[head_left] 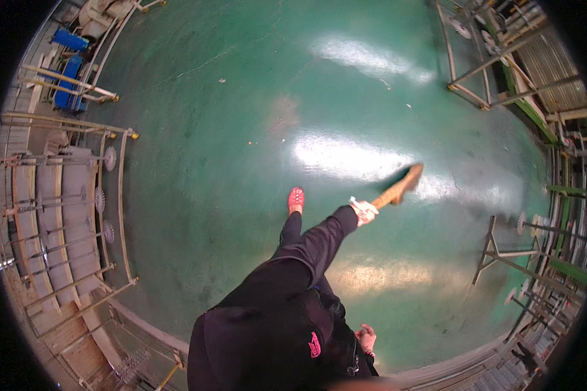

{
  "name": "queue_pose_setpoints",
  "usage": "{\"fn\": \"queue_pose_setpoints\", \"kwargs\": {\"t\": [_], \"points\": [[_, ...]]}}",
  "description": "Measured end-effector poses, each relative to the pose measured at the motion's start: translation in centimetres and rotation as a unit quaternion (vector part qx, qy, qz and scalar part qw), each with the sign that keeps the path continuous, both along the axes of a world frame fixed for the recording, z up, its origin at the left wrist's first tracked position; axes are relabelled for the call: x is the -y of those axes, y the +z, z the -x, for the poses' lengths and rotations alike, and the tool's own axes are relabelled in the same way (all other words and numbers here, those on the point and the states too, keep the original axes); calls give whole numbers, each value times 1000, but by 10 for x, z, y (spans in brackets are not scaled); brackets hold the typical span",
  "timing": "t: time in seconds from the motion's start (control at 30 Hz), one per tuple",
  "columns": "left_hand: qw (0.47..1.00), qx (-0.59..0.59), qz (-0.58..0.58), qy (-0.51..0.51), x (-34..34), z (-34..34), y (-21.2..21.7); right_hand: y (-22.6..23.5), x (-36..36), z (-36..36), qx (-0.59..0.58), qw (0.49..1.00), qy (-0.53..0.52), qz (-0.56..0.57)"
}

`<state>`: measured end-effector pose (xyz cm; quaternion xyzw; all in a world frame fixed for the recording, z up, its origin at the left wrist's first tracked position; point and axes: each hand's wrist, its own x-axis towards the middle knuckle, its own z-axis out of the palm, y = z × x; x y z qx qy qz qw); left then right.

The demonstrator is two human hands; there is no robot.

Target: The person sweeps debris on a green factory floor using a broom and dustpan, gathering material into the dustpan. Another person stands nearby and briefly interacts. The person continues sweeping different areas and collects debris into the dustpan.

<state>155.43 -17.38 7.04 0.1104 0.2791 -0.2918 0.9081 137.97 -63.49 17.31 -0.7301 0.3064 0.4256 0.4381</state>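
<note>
My left arm in a dark sleeve reaches forward and to the right. At its end my left hand point(365, 212) is closed around a long tan-brown thing point(395, 190). Its far end is wider and darker, and motion blurs it; its exact kind cannot be made out. It is held out over the green floor point(222, 137). My right hand point(366, 338) is low beside the right side of my jacket, its fingers loosely bent and apart, with nothing seen in it. A red shoe point(296, 197) on one of my feet shows ahead on the floor.
Metal racks point(65, 215) with toothed discs point(109, 158) line the left side. Blue machine parts point(69, 81) sit at the far left. A metal frame point(482, 91) stands far right, and another stand point(496, 253) juts out nearer on the right. Small scraps dot the floor.
</note>
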Motion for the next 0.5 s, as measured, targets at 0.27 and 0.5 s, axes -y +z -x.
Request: {"fn": "queue_pose_setpoints", "kwargs": {"t": [0.27, 0.5], "points": [[962, -130, -76, 229, -182, 184, 36, -52, -34, -34, 29, 969, 241, 49], [899, -186, -143, 369, -206, 256, 117, -7, -245, -168, 81, 980, 161, -86]]}}
